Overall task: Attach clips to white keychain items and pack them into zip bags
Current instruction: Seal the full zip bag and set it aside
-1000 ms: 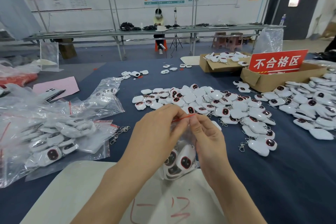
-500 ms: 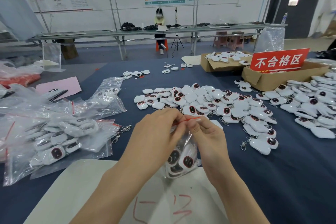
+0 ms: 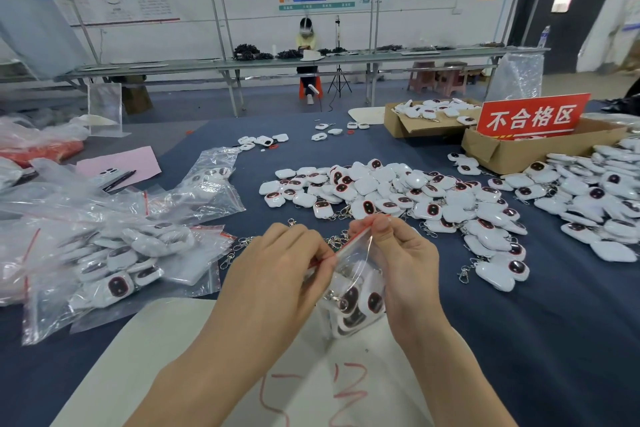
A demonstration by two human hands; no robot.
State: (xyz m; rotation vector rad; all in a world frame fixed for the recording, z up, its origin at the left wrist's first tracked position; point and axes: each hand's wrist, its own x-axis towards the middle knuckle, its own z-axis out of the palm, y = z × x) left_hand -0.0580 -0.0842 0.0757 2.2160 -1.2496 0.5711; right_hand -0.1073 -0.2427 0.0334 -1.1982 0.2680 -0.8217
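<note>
My left hand (image 3: 280,265) and right hand (image 3: 405,262), pinched close together a second ago, now pinch opposite ends of the red seal (image 3: 346,243) on the zip bag (image 3: 355,263), which is held over the surface (image 3: 554,340) with white keychain items (image 3: 349,300) inside, so I judge sealing is nearly finished.

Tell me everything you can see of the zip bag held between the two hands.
The zip bag is small, of clear, creased plastic, with a red zip strip along its top, slanting up to the right. The left hand pinches the strip's lower end and the right hand its upper end. Inside lie several white keychain items with dark oval faces. The bag hangs over a white sheet; whether it is sealed cannot be told.
</note>
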